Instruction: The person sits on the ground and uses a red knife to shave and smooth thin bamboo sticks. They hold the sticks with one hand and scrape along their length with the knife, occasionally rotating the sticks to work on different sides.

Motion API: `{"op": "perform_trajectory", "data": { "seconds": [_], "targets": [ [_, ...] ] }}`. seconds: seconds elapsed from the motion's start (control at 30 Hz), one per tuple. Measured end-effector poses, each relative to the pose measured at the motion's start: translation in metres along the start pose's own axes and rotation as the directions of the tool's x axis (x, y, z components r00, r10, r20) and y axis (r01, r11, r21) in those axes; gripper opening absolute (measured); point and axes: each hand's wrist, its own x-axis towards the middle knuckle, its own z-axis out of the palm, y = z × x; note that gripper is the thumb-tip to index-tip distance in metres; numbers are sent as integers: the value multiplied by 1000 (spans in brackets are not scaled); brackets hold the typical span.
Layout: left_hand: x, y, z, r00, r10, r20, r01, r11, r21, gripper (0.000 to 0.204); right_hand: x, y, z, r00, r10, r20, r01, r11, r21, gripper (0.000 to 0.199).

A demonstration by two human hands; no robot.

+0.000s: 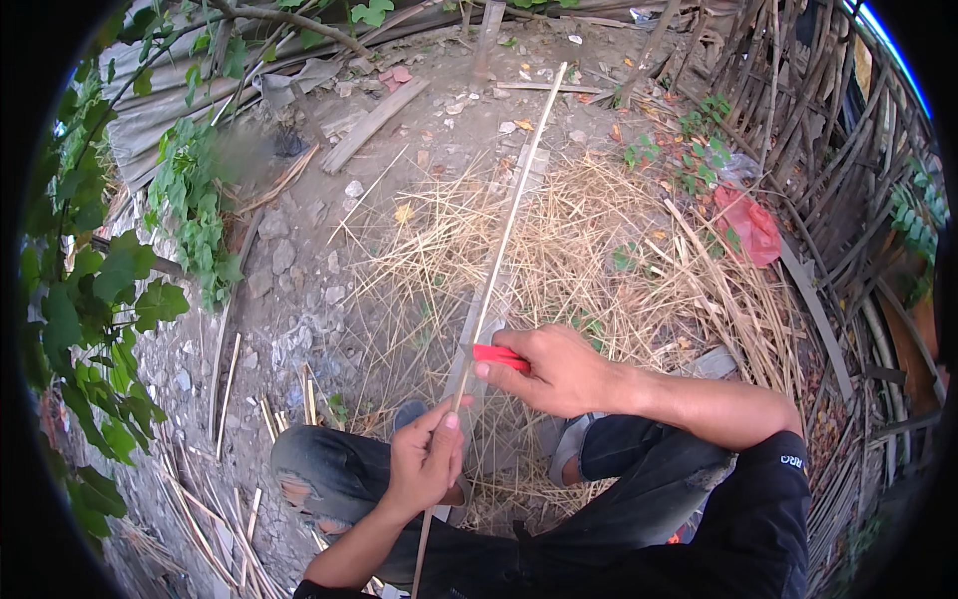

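A long, thin pale bamboo strip point(522, 180) runs from my lap away from me, over a grey plank point(469, 329) on the ground. My left hand point(427, 454) pinches the strip near its lower part, between thumb and fingers. In my right hand point(559, 371) is a red-handled knife point(501, 356), its front end against the strip just beyond my left hand. The blade is too small to make out clearly. My right forearm comes in from the right, and both hands are close together above my knees.
Thin shavings point(589, 220) cover the ground ahead. A pile of longer split strips point(733, 290) lies at the right, by a red plastic bag point(748, 226) and a stick fence point(828, 130). Leafy vines point(120, 299) hang at the left. More strips point(225, 539) lie at lower left.
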Motion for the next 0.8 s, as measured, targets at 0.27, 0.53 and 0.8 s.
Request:
{"op": "perform_trajectory", "data": {
  "seconds": [0.27, 0.53, 0.8],
  "targets": [
    [3, 4, -2, 1000, -25, -3, 25, 994, -105, 42, -4, -9, 15, 998, -40, 39, 49, 954, -297, 54],
    [9, 13, -12, 999, 37, -11, -36, 997, 66, 40, 23, 25, -9, 964, -36, -263, -78, 909, -409, 56],
    [-52, -7, -31, 994, -92, 51, 69, 936, 346, 35, 17, 137, -107, 699, 394, -597, -538, 839, -76, 75]
  ]
}}
